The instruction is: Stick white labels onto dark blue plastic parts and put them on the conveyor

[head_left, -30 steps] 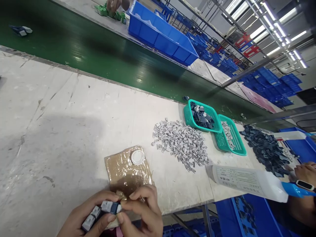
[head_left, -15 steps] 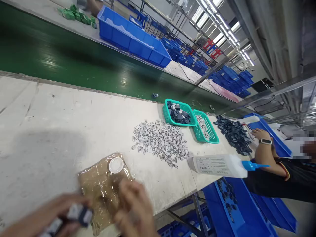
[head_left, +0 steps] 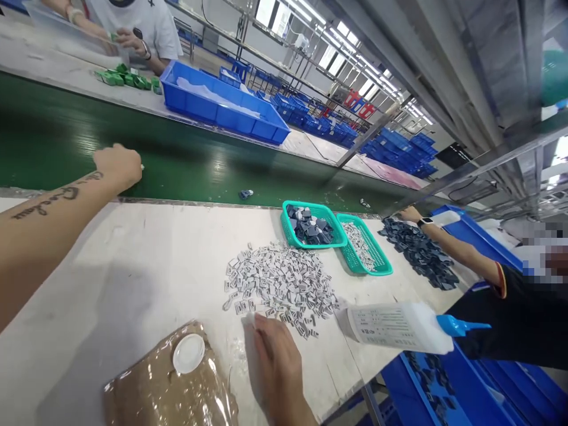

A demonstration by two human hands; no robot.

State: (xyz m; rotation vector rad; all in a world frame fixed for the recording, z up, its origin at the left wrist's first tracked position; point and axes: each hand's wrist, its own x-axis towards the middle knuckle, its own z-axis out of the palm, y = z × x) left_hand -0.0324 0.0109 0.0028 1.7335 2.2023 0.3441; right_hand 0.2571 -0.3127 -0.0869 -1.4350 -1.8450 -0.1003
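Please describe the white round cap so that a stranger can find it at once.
On the white table, near its front edge, lies a brown plastic sheet left of the right hand. The cap sits on its top corner: the only round white disc, unlike the small grey pieces heaped beyond.

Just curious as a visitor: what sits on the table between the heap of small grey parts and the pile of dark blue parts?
In the head view, two teal mesh baskets stand side by side between the grey heap and the dark blue pile.
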